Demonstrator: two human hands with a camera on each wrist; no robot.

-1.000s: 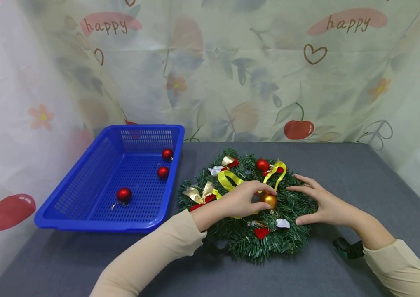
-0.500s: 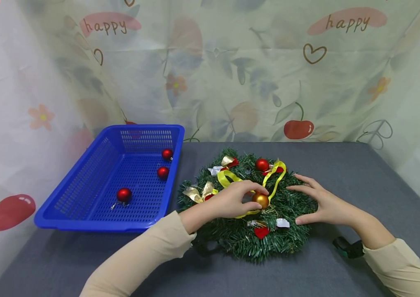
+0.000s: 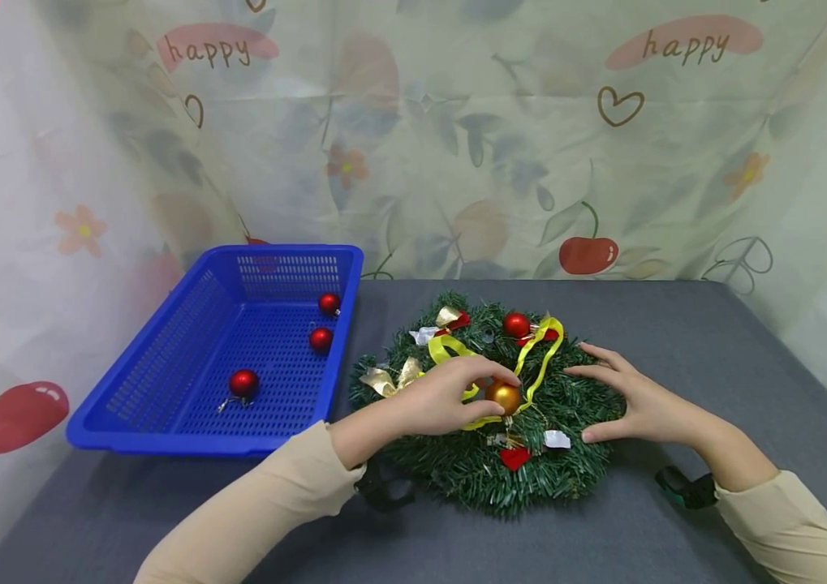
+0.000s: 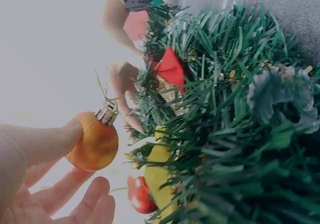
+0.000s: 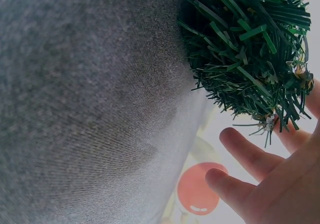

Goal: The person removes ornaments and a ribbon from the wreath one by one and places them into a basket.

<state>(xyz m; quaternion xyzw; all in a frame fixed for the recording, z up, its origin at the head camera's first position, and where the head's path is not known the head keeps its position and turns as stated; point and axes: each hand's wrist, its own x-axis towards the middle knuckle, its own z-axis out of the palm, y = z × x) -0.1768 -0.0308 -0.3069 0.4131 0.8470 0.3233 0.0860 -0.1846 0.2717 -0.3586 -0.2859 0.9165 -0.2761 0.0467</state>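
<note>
My left hand [image 3: 438, 399] pinches a gold Christmas ball [image 3: 504, 397] between thumb and fingers, above the middle of a green tinsel wreath [image 3: 530, 478]. In the left wrist view the gold ball [image 4: 95, 144] shows its silver cap and a thin string loop, held apart from the greenery. Yellow ribbon [image 3: 546, 357], gold and red bows and a red ball [image 3: 516, 324] decorate the wreath. At the wreath's right edge my right hand [image 3: 635, 405] rests with fingers spread. The right wrist view shows its straight fingers [image 5: 250, 154] beside the green tinsel.
A blue plastic basket [image 3: 187, 442] stands to the left of the wreath, with a red ball [image 3: 243, 383] near its front and two more along its right side. Grey cloth [image 3: 676, 324] covers the table. A printed curtain [image 3: 428, 162] hangs behind.
My left hand has drawn leftward across the wreath with the gold ball, away from the right hand. The right hand stays in place at the wreath's edge.
</note>
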